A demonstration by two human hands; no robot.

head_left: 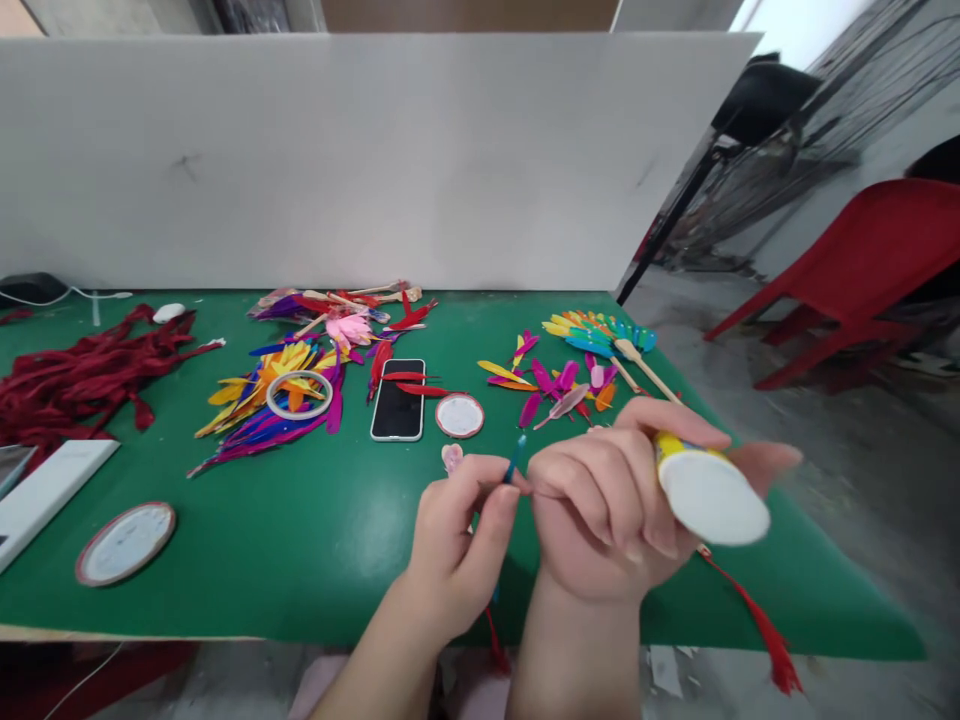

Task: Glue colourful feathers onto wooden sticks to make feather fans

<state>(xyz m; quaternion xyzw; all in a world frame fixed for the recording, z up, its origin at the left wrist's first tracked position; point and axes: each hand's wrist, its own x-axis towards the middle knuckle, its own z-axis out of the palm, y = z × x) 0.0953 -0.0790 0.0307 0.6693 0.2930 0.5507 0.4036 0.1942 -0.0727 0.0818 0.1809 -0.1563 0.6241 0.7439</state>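
Low in the middle of the head view, my left hand [457, 550] pinches a slim blue feather [517, 460] between thumb and forefinger. Its tip points up, and the lower part is mostly hidden behind the hand. Close beside it on the right, my right hand [600, 500] is closed around a white-bottomed bottle with a yellow label [716, 497]. The bottle is tipped so that its round base faces me; its other end is hidden. Below my left hand a red tassel [495, 645] hangs at the table edge. Loose pink, yellow and orange feathers [559, 380] lie beyond my hands.
On the green table [300, 550] are a phone [397, 410], round white lids [460, 415], a tape ring [300, 395] on feathers, dark red cords [82, 370] and a feather fan [600, 330]. A white panel [337, 160] borders the back; a red chair [862, 260] stands right.
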